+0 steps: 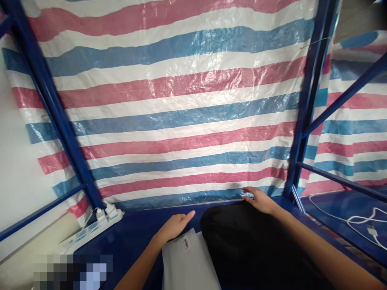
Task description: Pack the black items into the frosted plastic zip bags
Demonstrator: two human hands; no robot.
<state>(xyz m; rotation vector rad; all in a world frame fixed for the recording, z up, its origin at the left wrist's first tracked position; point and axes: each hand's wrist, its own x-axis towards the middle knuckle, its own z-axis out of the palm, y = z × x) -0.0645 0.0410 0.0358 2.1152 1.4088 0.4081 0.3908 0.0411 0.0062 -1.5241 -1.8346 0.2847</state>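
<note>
My left hand point(173, 227) is at the top left edge of a flat, greyish-white translucent plastic bag point(190, 262) with a small printed label point(186, 243). Its thumb is stretched out to the right, and the other fingers are partly hidden. Whatever is inside the bag cannot be made out. Right beside the bag lies a large, rounded black cloth thing point(236, 237), its kind unclear. My right hand point(261, 200) is over the far edge of this black thing, with fingers apart and nothing between them.
Both things rest on a blue surface point(136, 229). Blue metal posts point(308, 88) stand at both sides, before a striped plastic sheet point(187, 121). A power strip point(99, 225) with plugs sits at left; a white cable point(359, 219) lies at right. A blurred patch covers the lower left.
</note>
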